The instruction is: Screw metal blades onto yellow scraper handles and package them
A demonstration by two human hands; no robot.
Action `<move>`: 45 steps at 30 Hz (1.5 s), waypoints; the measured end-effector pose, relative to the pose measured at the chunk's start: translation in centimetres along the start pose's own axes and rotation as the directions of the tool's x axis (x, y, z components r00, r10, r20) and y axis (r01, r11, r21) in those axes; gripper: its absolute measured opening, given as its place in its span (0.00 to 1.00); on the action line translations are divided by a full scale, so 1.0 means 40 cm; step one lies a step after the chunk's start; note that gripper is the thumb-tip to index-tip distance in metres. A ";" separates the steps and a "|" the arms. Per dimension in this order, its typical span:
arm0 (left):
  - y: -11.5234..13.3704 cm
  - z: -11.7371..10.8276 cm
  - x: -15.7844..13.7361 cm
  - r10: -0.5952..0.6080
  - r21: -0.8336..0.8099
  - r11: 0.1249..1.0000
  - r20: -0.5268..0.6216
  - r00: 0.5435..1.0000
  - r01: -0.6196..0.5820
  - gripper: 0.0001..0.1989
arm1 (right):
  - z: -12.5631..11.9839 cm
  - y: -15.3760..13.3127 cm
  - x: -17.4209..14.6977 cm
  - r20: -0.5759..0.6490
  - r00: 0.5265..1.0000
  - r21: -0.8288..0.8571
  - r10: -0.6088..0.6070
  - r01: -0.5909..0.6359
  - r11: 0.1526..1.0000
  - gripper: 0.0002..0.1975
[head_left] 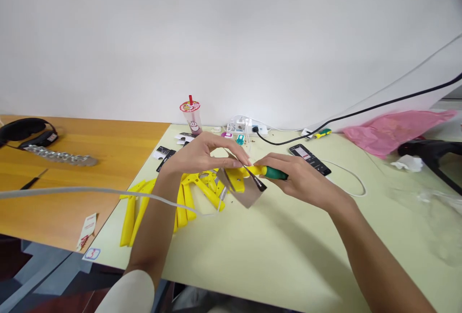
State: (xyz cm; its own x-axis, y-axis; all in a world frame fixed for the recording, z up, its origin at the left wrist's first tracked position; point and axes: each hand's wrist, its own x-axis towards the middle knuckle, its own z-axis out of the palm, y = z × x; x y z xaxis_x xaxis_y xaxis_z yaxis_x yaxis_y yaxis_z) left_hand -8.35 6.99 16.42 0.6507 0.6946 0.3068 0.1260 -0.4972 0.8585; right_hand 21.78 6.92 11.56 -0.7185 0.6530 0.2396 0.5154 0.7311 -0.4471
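My left hand [202, 156] is closed, its thumb and fingers pinching a thin grey-brown sheet [249, 198] with a dark printed edge. Against the sheet sits a yellow plastic piece [237, 184], partly hidden by it and by my fingers. Wrapped round a green and yellow handle [276, 173], my right hand [298, 176] is up close to my left fingertips; the handle's far end is covered, so its kind is unclear. Below and left of my left hand, several yellow plastic parts [186, 197] lie on the pale table [252, 255], some behind my forearm.
At the back stand a lidded drink cup [194, 118] and a power strip [260, 129]. A phone [309, 159], a yellow-green handled tool [322, 133] and a pink bag [393, 132] lie to the right. A pale cable [108, 190] crosses before my left forearm. Headphones [31, 132] rest far left.
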 end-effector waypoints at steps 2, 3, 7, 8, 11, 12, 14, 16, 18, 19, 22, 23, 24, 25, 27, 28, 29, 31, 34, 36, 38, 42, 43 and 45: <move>0.002 -0.007 -0.001 0.048 0.058 0.997 0.034 0.998 -0.050 0.06 | 0.001 -0.001 -0.005 -0.025 1.000 -0.110 -0.013 0.010 0.994 0.19; 0.002 -0.010 -0.002 0.055 0.097 0.994 0.036 0.998 -0.059 0.05 | 0.002 0.000 -0.006 -0.038 0.999 -0.156 -0.025 0.019 0.988 0.20; 0.002 -0.018 -0.007 0.041 0.217 0.975 0.052 0.998 -0.051 0.06 | 0.007 0.007 -0.009 -0.092 0.994 -0.273 -0.061 0.034 0.961 0.22; 0.000 -0.020 -0.007 0.046 0.225 0.973 0.051 0.998 -0.056 0.06 | 0.007 0.009 -0.009 -0.104 0.993 -0.284 -0.055 0.024 0.958 0.23; -0.008 -0.025 -0.007 0.073 0.235 0.969 0.011 0.997 -0.073 0.05 | 0.002 0.011 -0.012 -0.121 0.993 -0.287 0.002 -0.037 0.957 0.26; -0.013 -0.026 -0.006 0.078 0.240 0.968 -0.015 0.997 -0.072 0.05 | 0.001 0.010 -0.013 -0.112 0.993 -0.278 0.030 -0.061 0.959 0.26; -0.027 -0.026 -0.001 0.083 0.245 0.967 -0.072 0.994 -0.063 0.06 | -0.003 0.005 -0.013 -0.067 0.993 -0.241 0.093 -0.106 0.965 0.23; -0.050 -0.025 0.007 0.077 0.239 0.970 -0.120 0.990 -0.046 0.07 | -0.007 -0.002 -0.009 0.009 0.990 -0.176 0.142 -0.138 0.975 0.16; -0.080 -0.023 0.016 0.064 0.217 0.976 -0.141 0.988 -0.032 0.07 | -0.010 -0.010 -0.003 0.088 0.983 -0.093 0.164 -0.156 0.983 0.11; -0.097 -0.022 0.020 0.057 0.203 0.979 -0.138 0.989 -0.028 0.07 | -0.011 -0.013 -0.001 0.129 0.976 -0.047 0.179 -0.174 0.984 0.11; -0.147 -0.018 0.035 0.062 0.142 0.989 -0.095 0.994 -0.048 0.08 | -0.011 -0.021 -0.003 0.244 0.935 0.089 0.257 -0.285 0.954 0.11; -0.160 -0.016 0.040 0.073 0.125 0.990 -0.075 0.995 -0.063 0.08 | -0.010 -0.024 -0.009 0.268 0.922 0.126 0.278 -0.319 0.939 0.11; -0.170 -0.013 0.044 0.083 0.117 0.990 -0.053 0.995 -0.076 0.08 | -0.007 -0.027 -0.018 0.287 0.912 0.163 0.293 -0.348 0.923 0.12; -0.177 -0.009 0.047 0.087 0.119 0.989 -0.028 0.996 -0.083 0.08 | -0.003 -0.031 -0.031 0.304 0.902 0.203 0.306 -0.375 0.904 0.14; -0.178 0.003 0.053 0.066 0.166 0.984 0.031 0.997 -0.070 0.10 | 0.007 -0.043 -0.068 0.333 0.875 0.280 0.352 -0.448 0.849 0.16; -0.174 0.012 0.055 0.040 0.204 0.978 0.057 0.998 -0.050 0.13 | 0.012 -0.050 -0.091 0.343 0.854 0.307 0.391 -0.495 0.813 0.16; -0.167 0.024 0.057 0.013 0.246 0.969 0.077 0.997 -0.031 0.15 | 0.018 -0.057 -0.115 0.340 0.834 0.323 0.434 -0.537 0.779 0.17; -0.146 0.059 0.059 -0.011 0.317 0.948 0.098 0.995 -0.021 0.18 | 0.029 -0.071 -0.166 0.292 0.807 0.325 0.513 -0.588 0.741 0.17; -0.112 0.138 0.062 0.047 0.367 0.925 0.151 0.987 -0.100 0.17 | 0.043 -0.091 -0.238 0.192 0.781 0.304 0.594 -0.623 0.720 0.17; -0.099 0.205 0.065 0.109 0.410 0.892 0.216 0.970 -0.191 0.22 | 0.048 -0.102 -0.278 0.130 0.755 0.287 0.643 -0.649 0.704 0.17; -0.104 0.272 0.071 0.175 0.501 0.815 0.267 0.948 -0.292 0.31 | 0.050 -0.109 -0.310 0.070 0.720 0.289 0.691 -0.677 0.677 0.18; -0.159 0.366 0.103 0.307 0.699 0.574 0.299 0.903 -0.427 0.18 | 0.053 -0.111 -0.359 -0.007 0.672 0.358 0.741 -0.690 0.629 0.19; -0.177 0.378 0.116 0.343 0.725 0.519 0.308 0.887 -0.452 0.17 | 0.056 -0.109 -0.369 -0.021 0.661 0.369 0.750 -0.692 0.620 0.19; -0.212 0.392 0.144 0.422 0.750 0.427 0.330 0.845 -0.506 0.18 | 0.064 -0.102 -0.389 -0.052 0.629 0.373 0.776 -0.708 0.599 0.20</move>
State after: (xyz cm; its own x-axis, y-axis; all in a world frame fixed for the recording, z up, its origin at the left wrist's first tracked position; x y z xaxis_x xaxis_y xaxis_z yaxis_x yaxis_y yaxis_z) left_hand 6.05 7.05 4.47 0.8496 0.2059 0.4856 0.2861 -0.9533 -0.0964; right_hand 29.66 -6.76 7.45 -0.0279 0.9881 -0.1514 0.6436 -0.0982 -0.7590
